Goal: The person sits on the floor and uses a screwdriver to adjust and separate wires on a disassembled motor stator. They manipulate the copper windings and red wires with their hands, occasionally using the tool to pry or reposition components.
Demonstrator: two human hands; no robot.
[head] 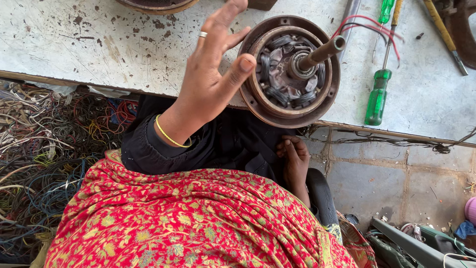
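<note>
A round, rusty fan motor (297, 116) lies at the front edge of a worn pale table (99, 44). Copper windings sit inside it, a shaft (322, 52) sticks up, and thin red and black wires (369, 25) lead off it. My left hand (213, 74), with a ring and a yellow bangle, is raised beside the motor with its fingers spread. Its thumb tip touches the motor's left rim and it holds nothing. My right hand (295, 159) is low, below the table edge, fingers curled against black cloth on my lap.
Right of the motor lie a green-handled screwdriver (377, 97), a second one (386, 10) and a yellow-handled tool (444, 30). A tangled pile of coloured wires (44, 149) fills the floor at left. Stone floor tiles (372, 173) and some clutter lie at right.
</note>
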